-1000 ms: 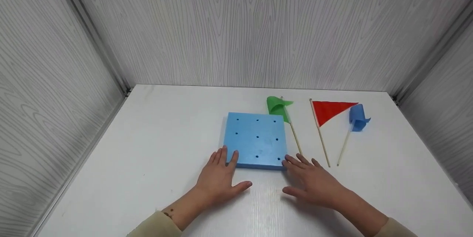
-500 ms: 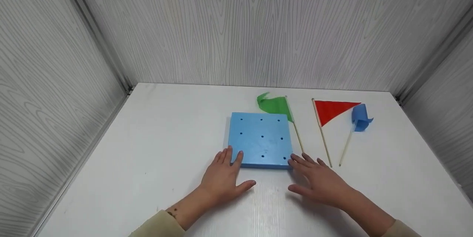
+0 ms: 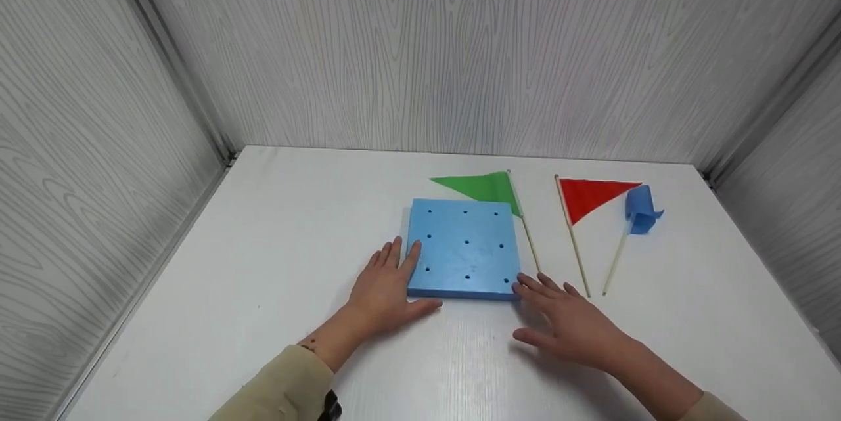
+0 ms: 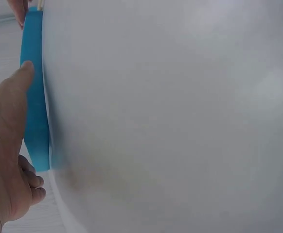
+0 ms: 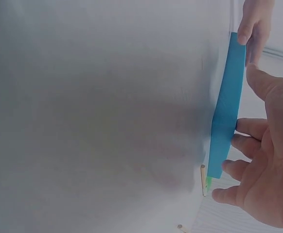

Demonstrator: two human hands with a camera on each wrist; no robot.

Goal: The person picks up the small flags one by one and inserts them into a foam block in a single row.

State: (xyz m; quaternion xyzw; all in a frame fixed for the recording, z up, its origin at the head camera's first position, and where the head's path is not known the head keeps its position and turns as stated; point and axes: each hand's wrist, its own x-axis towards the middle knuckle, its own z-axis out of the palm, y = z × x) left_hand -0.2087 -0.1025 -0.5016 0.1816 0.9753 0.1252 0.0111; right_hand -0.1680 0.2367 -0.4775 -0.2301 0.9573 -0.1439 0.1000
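Observation:
A square blue foam block [image 3: 463, 247] with several small holes lies flat on the white table [image 3: 263, 263]. My left hand [image 3: 386, 282] lies open along its left side, fingers straight against the edge and thumb at the near-left corner. In the left wrist view the block's edge [image 4: 34, 111] sits beside the left hand [image 4: 5, 145]. My right hand [image 3: 566, 322] is open and spread, fingertips touching the block's near-right corner. The right wrist view shows the block's edge [image 5: 226, 111] against the right hand [image 5: 270, 165]. A green flag [image 3: 483, 187] lies flat at the block's far-right corner.
A red triangular flag [image 3: 591, 196] on a thin wooden stick and a curled blue flag [image 3: 640, 209] on another stick lie to the right of the block. Grey wood-grain walls [image 3: 433, 53] close the table in at the back and on both sides.
My left hand has slid forward along the block's left side. The green flag has uncurled and now lies flat, pointing left. The block sits slightly farther right. My right hand has barely moved.

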